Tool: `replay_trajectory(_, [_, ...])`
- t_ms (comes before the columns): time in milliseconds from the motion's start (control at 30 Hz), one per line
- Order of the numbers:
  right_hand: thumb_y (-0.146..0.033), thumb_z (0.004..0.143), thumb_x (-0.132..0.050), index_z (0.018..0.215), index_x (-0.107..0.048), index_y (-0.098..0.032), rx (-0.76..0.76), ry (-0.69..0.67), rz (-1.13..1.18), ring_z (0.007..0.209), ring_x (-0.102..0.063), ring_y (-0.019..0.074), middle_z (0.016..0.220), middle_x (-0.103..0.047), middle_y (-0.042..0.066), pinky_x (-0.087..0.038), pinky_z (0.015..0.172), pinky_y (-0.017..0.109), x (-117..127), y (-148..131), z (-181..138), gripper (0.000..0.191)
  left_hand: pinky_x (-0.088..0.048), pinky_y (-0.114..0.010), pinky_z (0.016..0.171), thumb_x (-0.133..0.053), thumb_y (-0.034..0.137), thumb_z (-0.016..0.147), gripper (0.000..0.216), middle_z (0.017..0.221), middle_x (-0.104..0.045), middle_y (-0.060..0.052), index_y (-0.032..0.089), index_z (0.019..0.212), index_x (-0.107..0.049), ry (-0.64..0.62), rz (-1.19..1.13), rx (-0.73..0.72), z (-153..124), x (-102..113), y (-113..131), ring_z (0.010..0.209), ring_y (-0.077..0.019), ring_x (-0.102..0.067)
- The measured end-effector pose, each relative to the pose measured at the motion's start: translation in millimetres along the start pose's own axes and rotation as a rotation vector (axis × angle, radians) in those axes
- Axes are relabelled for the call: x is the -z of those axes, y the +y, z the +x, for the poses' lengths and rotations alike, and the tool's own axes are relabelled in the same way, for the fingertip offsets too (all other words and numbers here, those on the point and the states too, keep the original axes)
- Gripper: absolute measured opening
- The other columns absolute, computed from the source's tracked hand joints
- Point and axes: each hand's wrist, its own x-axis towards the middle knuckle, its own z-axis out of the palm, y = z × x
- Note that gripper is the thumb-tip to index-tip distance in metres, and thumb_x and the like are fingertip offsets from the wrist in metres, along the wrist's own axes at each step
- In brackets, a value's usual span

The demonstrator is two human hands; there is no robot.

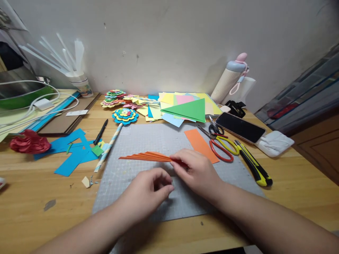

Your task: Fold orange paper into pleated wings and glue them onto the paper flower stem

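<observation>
With the left hand (148, 188) spread, the pleated paper (148, 156) pinched at one end by the right hand (198, 171) may be loosened beyond the grip.

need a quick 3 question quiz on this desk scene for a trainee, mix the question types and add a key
1. Multiple choice: which hand pinches the pleated orange paper? a) left b) right c) both
2. True or false: the black pen lies to the left of the grey mat.
3. Fill in the colour: a ____ triangle lies on top of the coloured papers.

Key:
1. b, the right hand
2. True
3. Green
</observation>
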Motion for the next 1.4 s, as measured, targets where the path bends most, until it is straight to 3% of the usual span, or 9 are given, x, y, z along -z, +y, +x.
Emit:
replay_trajectory(67, [-0.017, 0.086, -0.054, 0.087, -0.063, -0.018, -0.002, -0.015, -0.025, 0.077, -0.056, 0.0158, 0.081, -0.064, 0.002, -0.040, 0.071, 0.030, -0.8, 5.5, 2.9, 0.009, -0.042, -0.028, 0.058, -0.050, 0.024, 0.084, 0.013, 0.069, -0.062, -0.001, 0.018, 0.078, -0.060, 0.062, 0.261, -0.184, -3.7, 2.5, 2.8, 0.063, -0.0139, -0.055])
replay_trajectory(133, [-0.016, 0.084, -0.056, 0.086, -0.063, -0.018, 0.020, -0.049, -0.040, 0.079, -0.055, 0.0161, 0.082, -0.064, 0.002, -0.039, 0.072, 0.030, -1.9, 8.8, 4.5, 0.008, -0.042, -0.032, 0.068, -0.047, 0.021, 0.086, 0.014, 0.082, -0.063, -0.003, 0.019, 0.086, -0.061, 0.228, 0.492, -0.402, -4.3, 8.6, 4.4, 0.076, -0.0165, -0.055])
replay_trajectory(200, [-0.015, 0.084, -0.057, 0.085, -0.063, -0.019, 0.048, -0.075, -0.056, 0.083, -0.055, 0.0164, 0.086, -0.063, 0.002, -0.039, 0.074, 0.030, -2.9, 9.7, 4.6, 0.008, -0.040, -0.036, 0.075, -0.050, 0.020, 0.086, 0.013, 0.093, -0.063, -0.004, 0.020, 0.094, -0.061, 0.357, 0.696, -0.460, -1.3, 15.8, 3.3, 0.087, -0.0204, -0.053])
replay_trajectory(267, [-0.015, 0.084, -0.056, 0.084, -0.063, -0.019, 0.066, -0.088, -0.082, 0.085, -0.054, 0.0165, 0.089, -0.063, 0.001, -0.038, 0.075, 0.031, -3.4, 8.7, 3.8, 0.008, -0.038, -0.038, 0.076, -0.055, 0.021, 0.084, 0.010, 0.094, -0.063, -0.004, 0.021, 0.091, -0.061, 0.374, 0.837, -0.396, 3.5, 21.5, -0.2, 0.090, -0.0227, -0.051])
replay_trajectory(367, [-0.014, 0.084, -0.056, 0.082, -0.061, -0.019, 0.069, -0.135, -0.138, 0.084, -0.053, 0.0165, 0.086, -0.062, 0.001, -0.036, 0.076, 0.032, -3.8, 5.2, 2.4, 0.008, -0.037, -0.037, 0.075, -0.057, 0.020, 0.083, 0.004, 0.087, -0.063, -0.002, 0.020, 0.082, -0.061, 0.301, 0.912, -0.324, 9.2, 23.9, -6.1, 0.088, -0.0226, -0.052])
replay_trajectory(700, [-0.018, 0.084, -0.060, 0.077, -0.055, -0.017, 0.070, -0.248, -0.196, 0.080, -0.050, 0.0148, 0.082, -0.059, 0.000, -0.032, 0.075, 0.030, -7.7, -2.2, -1.5, 0.009, -0.034, -0.035, 0.070, -0.055, 0.022, 0.085, 0.008, 0.080, -0.063, 0.000, 0.020, 0.078, -0.059, 0.239, 0.843, -0.337, 9.2, 12.0, -11.5, 0.082, -0.0199, -0.052])
replay_trajectory(1000, [-0.017, 0.083, -0.062, 0.080, -0.059, -0.017, 0.047, -0.296, -0.190, 0.085, -0.052, 0.0156, 0.086, -0.061, 0.001, -0.031, 0.078, 0.031, -3.0, -5.6, -5.9, 0.004, -0.035, -0.036, 0.074, -0.060, 0.022, 0.082, 0.007, 0.080, -0.062, 0.001, 0.020, 0.075, -0.060, 0.192, 0.839, -0.278, 4.0, 12.5, -6.9, 0.084, -0.0203, -0.052])
replay_trajectory(1400, [-0.012, 0.082, -0.061, 0.081, -0.059, -0.017, -0.020, -0.314, -0.135, 0.081, -0.053, 0.0151, 0.083, -0.062, 0.000, -0.030, 0.076, 0.031, -6.4, -4.4, -2.6, 0.005, -0.035, -0.037, 0.072, -0.053, 0.023, 0.084, 0.010, 0.079, -0.062, -0.002, 0.020, 0.076, -0.059, 0.228, 0.894, -0.195, 4.0, 10.7, -7.3, 0.082, -0.0216, -0.052])
